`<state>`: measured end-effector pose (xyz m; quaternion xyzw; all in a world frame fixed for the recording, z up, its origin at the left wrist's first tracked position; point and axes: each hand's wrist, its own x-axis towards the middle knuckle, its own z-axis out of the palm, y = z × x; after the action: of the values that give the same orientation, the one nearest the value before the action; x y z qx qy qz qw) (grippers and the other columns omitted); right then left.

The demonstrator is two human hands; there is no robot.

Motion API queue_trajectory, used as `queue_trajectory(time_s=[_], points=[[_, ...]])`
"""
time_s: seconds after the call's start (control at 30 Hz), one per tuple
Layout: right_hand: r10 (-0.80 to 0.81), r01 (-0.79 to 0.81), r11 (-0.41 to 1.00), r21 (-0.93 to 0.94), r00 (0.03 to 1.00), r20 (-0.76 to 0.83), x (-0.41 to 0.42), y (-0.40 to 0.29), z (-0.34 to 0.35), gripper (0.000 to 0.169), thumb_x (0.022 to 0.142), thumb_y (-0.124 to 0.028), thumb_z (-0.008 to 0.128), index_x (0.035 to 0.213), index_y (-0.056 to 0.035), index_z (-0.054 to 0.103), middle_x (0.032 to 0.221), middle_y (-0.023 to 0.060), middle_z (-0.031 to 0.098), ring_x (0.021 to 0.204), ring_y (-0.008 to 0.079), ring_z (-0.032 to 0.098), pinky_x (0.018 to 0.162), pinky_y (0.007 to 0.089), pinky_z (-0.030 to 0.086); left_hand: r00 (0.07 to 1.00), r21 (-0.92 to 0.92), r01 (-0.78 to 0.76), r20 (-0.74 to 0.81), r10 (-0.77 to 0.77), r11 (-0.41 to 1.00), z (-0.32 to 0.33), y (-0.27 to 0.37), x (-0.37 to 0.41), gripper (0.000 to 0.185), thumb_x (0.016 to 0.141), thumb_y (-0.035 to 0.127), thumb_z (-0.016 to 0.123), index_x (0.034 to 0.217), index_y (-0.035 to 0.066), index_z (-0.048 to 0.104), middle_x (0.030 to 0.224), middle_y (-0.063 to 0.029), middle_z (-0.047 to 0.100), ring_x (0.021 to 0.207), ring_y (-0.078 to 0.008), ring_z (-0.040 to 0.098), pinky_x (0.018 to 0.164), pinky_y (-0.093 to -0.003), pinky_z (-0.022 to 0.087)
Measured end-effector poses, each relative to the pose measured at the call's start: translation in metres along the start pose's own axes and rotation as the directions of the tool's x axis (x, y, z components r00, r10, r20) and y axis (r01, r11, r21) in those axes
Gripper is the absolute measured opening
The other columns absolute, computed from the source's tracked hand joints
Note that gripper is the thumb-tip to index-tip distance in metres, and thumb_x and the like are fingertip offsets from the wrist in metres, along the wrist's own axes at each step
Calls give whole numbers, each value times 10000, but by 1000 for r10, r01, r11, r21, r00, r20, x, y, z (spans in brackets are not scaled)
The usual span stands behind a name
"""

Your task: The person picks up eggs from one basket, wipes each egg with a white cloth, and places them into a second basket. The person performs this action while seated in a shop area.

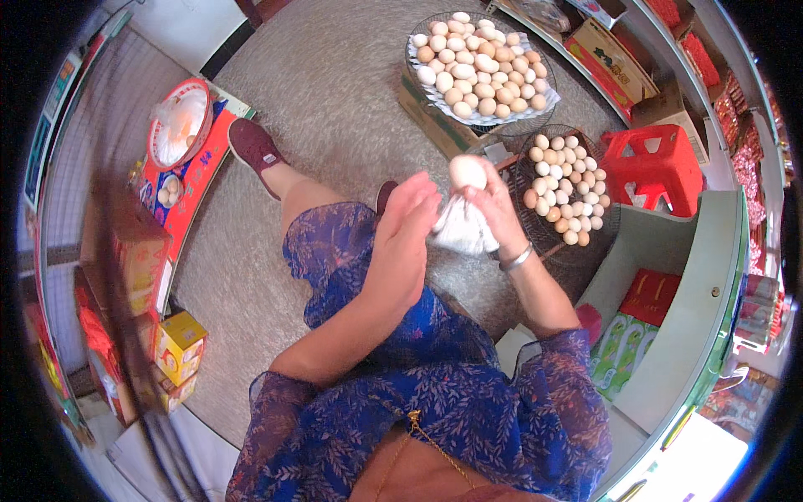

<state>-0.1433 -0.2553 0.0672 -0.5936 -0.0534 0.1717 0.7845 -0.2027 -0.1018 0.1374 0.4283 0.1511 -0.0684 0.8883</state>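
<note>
My right hand (pixel 495 201) holds a pale egg (pixel 468 172) upright between thumb and fingers, above a bunched white cloth (pixel 463 227) that hangs below it in the same hand. My left hand (pixel 404 232) is just to the left of the cloth, palm turned towards it, its fingers slightly blurred and close together; no object shows in it. Beyond my hands, a large wire basket (pixel 552 106) lined with patterned sheet holds many white and brown eggs (pixel 483 63). To its lower right, a second wire basket (pixel 611 232) holds more eggs (pixel 564 188).
A red plastic stool (pixel 680 163) stands right of the baskets, beside shelves with cartons (pixel 611 59). At left, a red-rimmed basket (pixel 204 135) and a small bowl of eggs (pixel 169 191) rest on a red surface. A yellow box (pixel 182 345) lies lower left.
</note>
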Motion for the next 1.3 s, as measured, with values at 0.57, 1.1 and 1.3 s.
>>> queue_trajectory(time_s=[0.57, 1.1, 1.3], points=[[-93, -303, 481, -823, 916, -391, 270, 19, -259, 631, 678, -349, 654, 1160, 19, 479, 1081, 217, 582, 1003, 305, 567, 878, 348, 423, 857, -79, 465, 289, -426, 882, 9, 11, 30, 245, 911, 116, 442, 1130, 5, 447, 1137, -139, 526, 879, -213, 565, 779, -330, 434], [103, -513, 224, -828, 858, -504, 328, 26, -281, 808, 632, -402, 656, 1277, 20, 412, 1217, 211, 513, 1144, 291, 493, 946, 325, 386, 820, -89, 534, 297, -489, 841, 6, 27, 65, 237, 897, 153, 472, 1072, -6, 481, 1061, -153, 536, 809, -221, 546, 738, -325, 437], [120, -468, 306, -829, 883, -454, 323, 27, -280, 818, 627, -418, 658, 1255, 48, 418, 1179, 210, 533, 1107, 284, 514, 921, 318, 403, 818, -106, 539, 303, -489, 836, 4, 27, 66, 244, 897, 167, 477, 1069, -5, 483, 1055, -152, 529, 817, -216, 539, 736, -323, 435]])
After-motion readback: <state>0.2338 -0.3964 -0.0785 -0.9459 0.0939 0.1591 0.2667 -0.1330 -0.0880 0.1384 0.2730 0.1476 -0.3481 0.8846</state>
